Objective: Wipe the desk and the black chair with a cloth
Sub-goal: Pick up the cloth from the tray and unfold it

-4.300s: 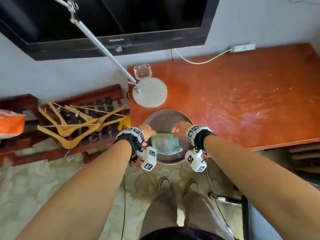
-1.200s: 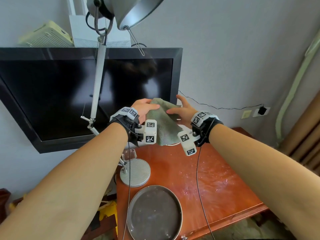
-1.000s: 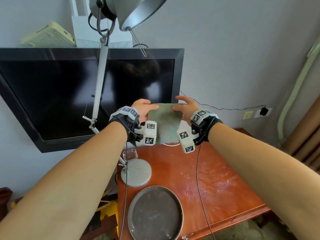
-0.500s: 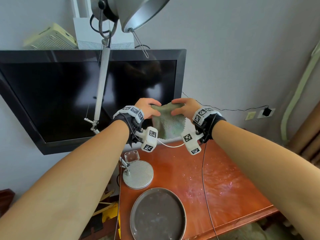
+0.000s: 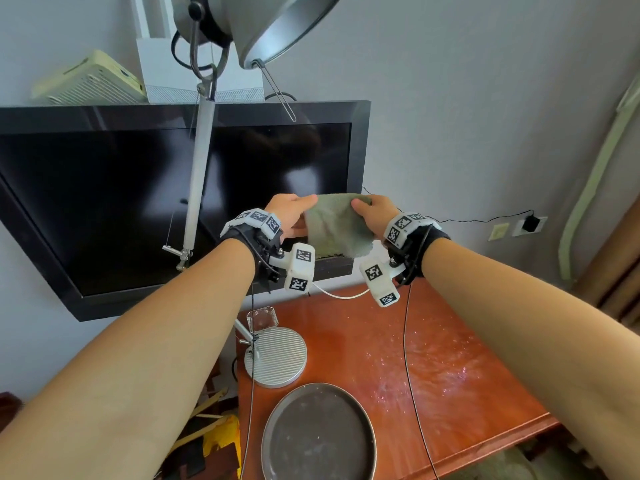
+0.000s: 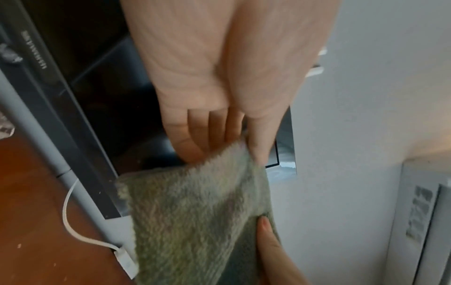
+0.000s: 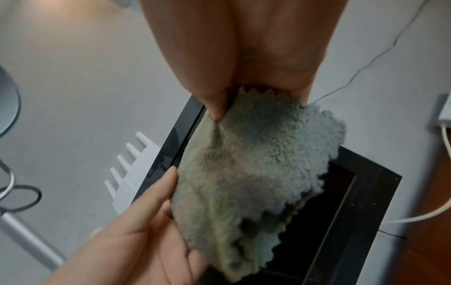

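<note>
A: What is the largest thing here?
B: The black flat television screen [image 5: 166, 202] on the grey wall, and below it the glossy reddish-brown wooden worktop [image 5: 450, 368], speckled with pale flecks. The black chair is not in any view.

A: What stands on the worktop?
B: A dark round metal tray [image 5: 318, 434] at the near edge, cut off by the frame, and behind it the ribbed silver disc base of a desk lamp [image 5: 277, 356], whose shiny metal shade [image 5: 277, 26] hangs overhead.

A: And the hands?
B: Both are raised in front of the screen, well above the worktop. The left hand [image 5: 291, 216] pinches one upper corner of the fuzzy grey-green terry cloth [image 5: 337, 225] between thumb and fingers; the right hand [image 5: 374, 213] grips the other upper corner the same way. The cloth hangs between them, slack and creased, with a scalloped edge.

A: Anything hard to make out?
B: The fingers behind the cloth are hidden, and both wrist views are blurred.
</note>
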`<state>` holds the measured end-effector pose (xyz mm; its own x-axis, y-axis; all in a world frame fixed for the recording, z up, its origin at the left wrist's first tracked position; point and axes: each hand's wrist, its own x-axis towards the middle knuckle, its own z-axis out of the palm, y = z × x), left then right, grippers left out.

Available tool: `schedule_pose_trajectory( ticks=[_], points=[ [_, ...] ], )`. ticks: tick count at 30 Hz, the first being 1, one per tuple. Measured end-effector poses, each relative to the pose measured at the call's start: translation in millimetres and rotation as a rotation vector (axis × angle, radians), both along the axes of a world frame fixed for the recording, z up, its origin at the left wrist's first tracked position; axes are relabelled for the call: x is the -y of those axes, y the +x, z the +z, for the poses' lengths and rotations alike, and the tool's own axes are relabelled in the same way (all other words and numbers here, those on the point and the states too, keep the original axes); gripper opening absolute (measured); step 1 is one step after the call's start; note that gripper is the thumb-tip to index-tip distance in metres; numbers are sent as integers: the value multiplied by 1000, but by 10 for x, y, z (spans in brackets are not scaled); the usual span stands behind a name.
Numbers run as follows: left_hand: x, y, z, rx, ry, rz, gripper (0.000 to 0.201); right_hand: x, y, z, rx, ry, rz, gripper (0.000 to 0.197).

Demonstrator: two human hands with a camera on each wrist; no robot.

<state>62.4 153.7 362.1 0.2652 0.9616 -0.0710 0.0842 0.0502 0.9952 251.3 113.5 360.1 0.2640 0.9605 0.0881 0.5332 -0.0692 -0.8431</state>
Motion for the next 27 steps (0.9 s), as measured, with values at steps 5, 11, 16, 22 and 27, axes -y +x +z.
schedule_pose_trajectory(
  ticks=[5, 11, 16, 22, 27],
  points=[
    [85, 41, -45, -37, -129, -175, 5, -173, 84, -96, -300, -9, -43, 17],
    [40, 123, -83, 97, -96, -117, 22, 75, 40, -38, -668, -2, 114, 37],
    [21, 185, -83, 48, 11, -41, 4, 78, 176, -105, -577, 27, 85, 45],
    [-7, 311, -75, -68, 111, -11, 11, 76, 371, -129, -297, 27, -71, 54],
    [62, 478, -33, 233, -21, -78, 17, 236, 504, -129, -614, 126, 82, 27]
  ],
)
